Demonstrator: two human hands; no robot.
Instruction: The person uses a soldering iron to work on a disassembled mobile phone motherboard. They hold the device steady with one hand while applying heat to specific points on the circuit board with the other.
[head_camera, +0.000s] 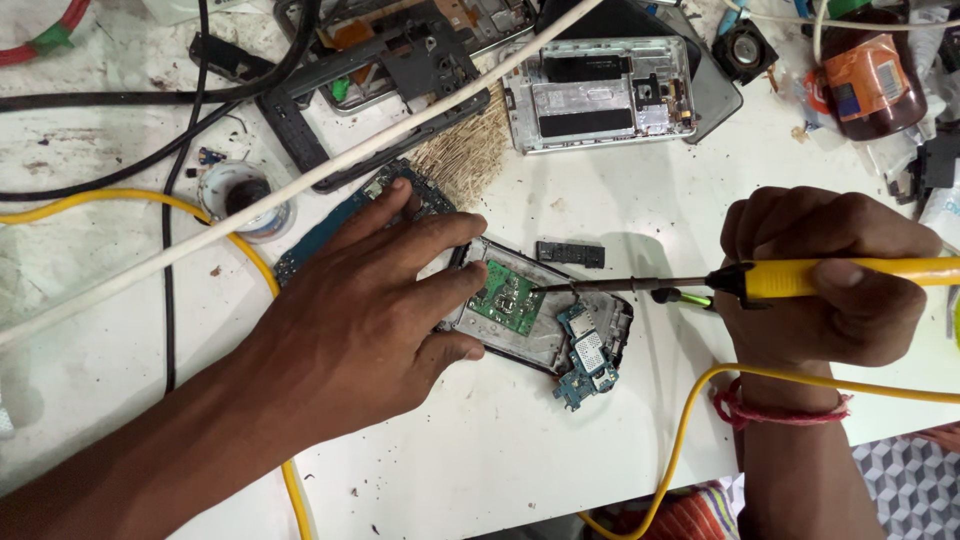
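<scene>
Fingers of the left hand (375, 315) lie spread and flat over an opened phone frame (535, 320) on the white table (500, 450), pressing it down rather than gripping it. The right hand (830, 275) is clenched around the yellow handle of a soldering iron (800, 280), whose dark tip reaches left to the edge of a green circuit board (508, 298) seated in the frame. A blue board (590, 355) hangs off the frame's lower right corner. Done well, this calls for the frame pinned firmly so nothing slides, the tip touched only to the one joint, the fingertips kept apart from the hot metal, and the yellow cable (680, 440) left slack so it does not tug the iron. As for containers, a small round tin (240, 195) sits up left between the cables, with something dark inside; what it is cannot be told. A brown bottle (870, 80) with an orange label lies at the upper right, its contents unclear. A second stripped phone body (600, 95) rests further back.
</scene>
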